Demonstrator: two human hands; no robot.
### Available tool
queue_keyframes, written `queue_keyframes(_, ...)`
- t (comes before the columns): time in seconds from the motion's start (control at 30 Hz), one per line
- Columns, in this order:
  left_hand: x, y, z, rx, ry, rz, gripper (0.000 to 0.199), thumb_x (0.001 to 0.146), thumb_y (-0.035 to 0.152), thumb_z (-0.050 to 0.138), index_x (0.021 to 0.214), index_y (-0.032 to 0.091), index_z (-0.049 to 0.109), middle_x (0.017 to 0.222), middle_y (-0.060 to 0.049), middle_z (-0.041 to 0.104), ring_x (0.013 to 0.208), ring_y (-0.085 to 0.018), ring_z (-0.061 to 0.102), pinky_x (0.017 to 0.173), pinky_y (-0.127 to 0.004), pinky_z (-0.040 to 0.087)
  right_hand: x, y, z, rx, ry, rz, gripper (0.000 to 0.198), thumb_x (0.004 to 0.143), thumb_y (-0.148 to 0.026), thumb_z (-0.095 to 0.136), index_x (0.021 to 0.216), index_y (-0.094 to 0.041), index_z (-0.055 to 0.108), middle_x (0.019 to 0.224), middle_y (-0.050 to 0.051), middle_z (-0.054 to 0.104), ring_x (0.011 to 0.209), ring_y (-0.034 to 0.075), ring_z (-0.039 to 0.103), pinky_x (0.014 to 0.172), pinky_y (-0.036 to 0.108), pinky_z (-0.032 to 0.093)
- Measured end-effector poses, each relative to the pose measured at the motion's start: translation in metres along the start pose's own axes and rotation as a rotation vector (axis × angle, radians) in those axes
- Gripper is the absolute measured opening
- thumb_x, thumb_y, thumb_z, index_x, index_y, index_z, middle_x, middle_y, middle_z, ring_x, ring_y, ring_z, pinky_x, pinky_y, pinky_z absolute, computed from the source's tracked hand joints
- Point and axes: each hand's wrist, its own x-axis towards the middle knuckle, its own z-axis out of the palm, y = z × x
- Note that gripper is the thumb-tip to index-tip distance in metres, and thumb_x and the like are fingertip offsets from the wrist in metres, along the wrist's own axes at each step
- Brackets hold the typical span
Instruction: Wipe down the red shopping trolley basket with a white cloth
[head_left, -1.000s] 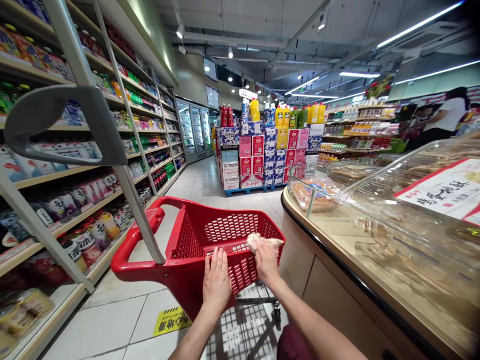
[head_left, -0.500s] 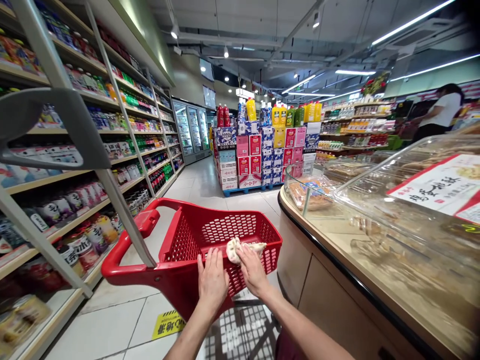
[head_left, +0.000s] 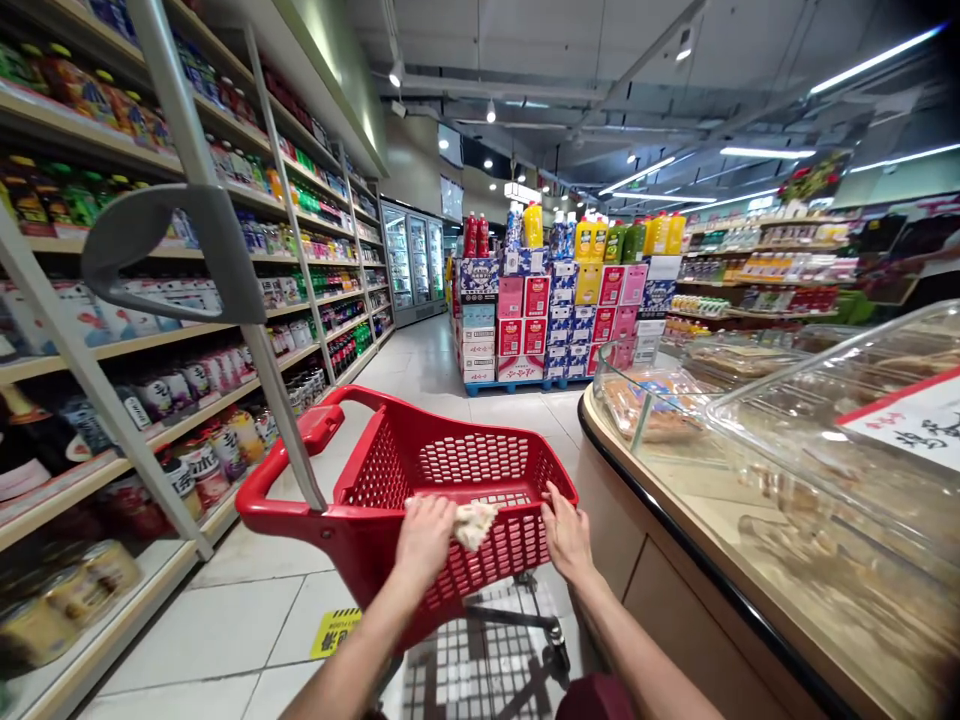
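Note:
A red plastic shopping cart (head_left: 360, 535) with a pierced basket stands before me. My left hand (head_left: 426, 535) is closed over its near rim with a pale, patterned cloth (head_left: 474, 524) under the fingers. Part of the cloth sticks out to the right of that hand and hangs over the rim. At the near right corner of the basket, my right hand (head_left: 566, 535) rests on the rim, fingers stretched out and no cloth in it. A grey pole with a looped grey handle (head_left: 172, 255) rises from the cart's left end.
Shelves of bottled drinks (head_left: 225, 380) line the left. Ahead stands a stack of drink cartons (head_left: 536, 320) on a blue pallet. Close on the right is a curved counter (head_left: 637, 500) with clear food bins. A yellow floor sign (head_left: 335, 632) lies on the tiles.
The cloth has passed from under my right hand to my left, and it sits further left on the rim. My right hand has moved right to the basket's corner. The view has turned left.

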Motion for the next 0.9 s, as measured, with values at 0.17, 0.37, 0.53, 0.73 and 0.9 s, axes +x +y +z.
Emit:
queue_keyframes(0.17, -0.024, -0.038, -0.009, 0.090, 0.136, -0.087, 0.034, 0.080, 0.011, 0.036, 0.104, 0.020, 0.058, 0.111, -0.006, 0.060, 0.111, -0.024, 0.046, 0.100, -0.046, 0.026, -0.015, -0.017, 0.004, -0.012, 0.001, 0.020, 0.052, 0.088, -0.043, 0.020, 0.129, -0.019, 0.041, 0.127, 0.009, 0.049, 0.121, 0.023, 0.038, 0.095, 0.046, 0.029)
queue_keyframes(0.37, 0.000, 0.011, 0.016, -0.061, 0.062, 0.029, 0.026, 0.082, 0.016, 0.038, 0.094, 0.021, 0.059, 0.093, -0.004, 0.064, 0.093, -0.018, 0.053, 0.087, -0.036, 0.039, -0.023, -0.018, 0.006, -0.010, -0.052, -0.059, 0.049, 0.088, -0.040, 0.020, 0.121, -0.020, 0.050, 0.123, 0.007, 0.053, 0.118, 0.022, 0.041, 0.099, 0.046, 0.027)
queue_keyframes(0.53, -0.024, -0.066, -0.011, 0.044, 0.157, 0.007, 0.026, 0.082, 0.016, 0.038, 0.094, 0.020, 0.060, 0.100, -0.006, 0.063, 0.103, -0.022, 0.050, 0.090, -0.040, 0.036, -0.016, -0.004, 0.007, 0.058, -0.035, -0.054, 0.047, 0.087, -0.038, 0.023, 0.115, -0.017, 0.055, 0.118, 0.008, 0.056, 0.115, 0.022, 0.045, 0.098, 0.045, 0.032)
queue_keyframes(0.73, -0.022, -0.047, 0.001, 0.094, 0.210, -0.102, 0.025, 0.082, 0.019, 0.037, 0.087, 0.017, 0.062, 0.094, -0.009, 0.064, 0.098, -0.023, 0.053, 0.088, -0.043, 0.038, -0.026, -0.004, 0.016, 0.120, 0.067, -0.168, 0.041, 0.086, -0.035, 0.029, 0.109, -0.016, 0.058, 0.114, 0.010, 0.058, 0.113, 0.023, 0.047, 0.097, 0.046, 0.037)
queue_keyframes(0.9, -0.007, -0.006, 0.023, -0.021, 0.143, 0.047, 0.026, 0.080, 0.013, 0.039, 0.094, 0.020, 0.060, 0.097, -0.005, 0.064, 0.099, -0.019, 0.053, 0.089, -0.036, 0.040, -0.027, 0.001, 0.011, 0.110, 0.028, -0.189, 0.038, 0.087, -0.031, 0.030, 0.110, -0.019, 0.058, 0.115, 0.007, 0.058, 0.113, 0.022, 0.047, 0.098, 0.045, 0.038)
